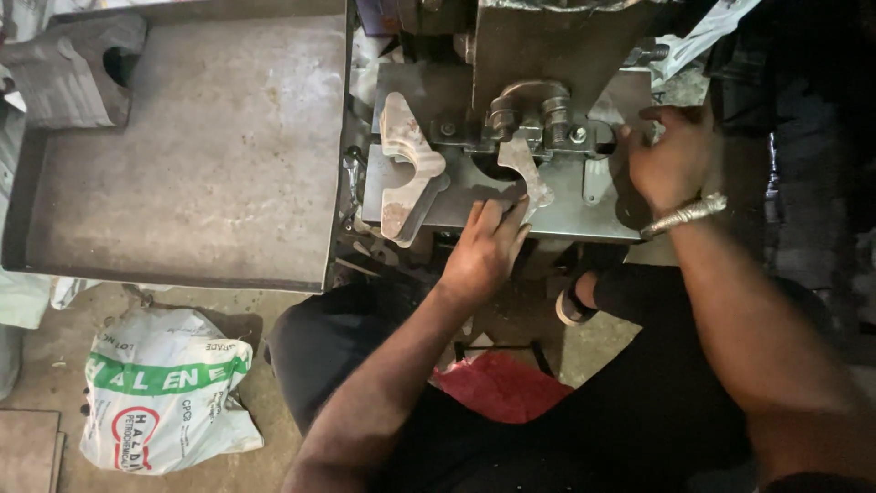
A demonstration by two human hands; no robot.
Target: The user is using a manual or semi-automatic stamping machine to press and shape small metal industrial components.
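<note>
1. The left hand lies flat at the front edge of the press bed. Its fingers are straight and close together, with the tips touching the lower end of a flat metal piece.
2. The flat metal piece sits on the press bed under the clamp. It is rust-spotted and slightly tilted, and its lower end points toward the left hand.
3. The right hand rests at the right end of the press bed, just beside the clamp. Its fingers curl downward, slightly apart. Whether they grip anything cannot be told. A metal bangle sits on the wrist.
4. A stack of cut metal pieces lies on the left part of the press bed, well apart from both hands.
5. A large grey metal tray stands to the left of the press. A bent metal scrap lies in its far corner.
6. A white plastic sack with a green band lies on the floor below the tray.
7. A red cloth lies near the person's lap, below the left forearm.
</note>
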